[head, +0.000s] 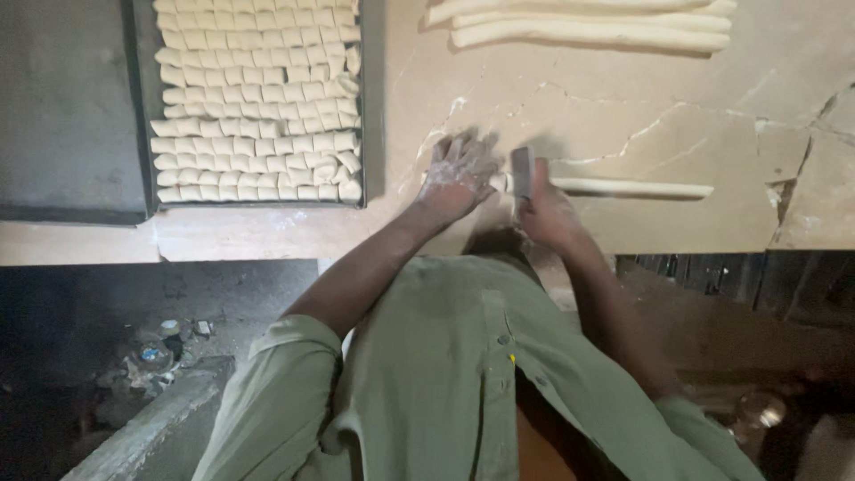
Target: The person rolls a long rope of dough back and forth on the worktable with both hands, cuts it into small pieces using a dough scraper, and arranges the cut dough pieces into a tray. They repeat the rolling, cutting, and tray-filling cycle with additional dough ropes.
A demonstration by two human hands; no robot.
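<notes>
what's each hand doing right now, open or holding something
Left hand: open, floured fingers spread on the table by the cut end of the dough rope.
Right hand: shut on the dough cutter, blade on the rope.

a dark tray (pixel 372 107) of cut dough pieces (pixel 258 98), three dough ropes (pixel 588 22) on the cracked worktop (pixel 712 134).

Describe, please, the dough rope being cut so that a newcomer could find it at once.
On the cracked stone worktop, look by the person's hands. The single dough rope runs rightward from the metal cutter in the right hand. Unlike the uncut ropes stacked at the far edge, it lies alone.
</notes>
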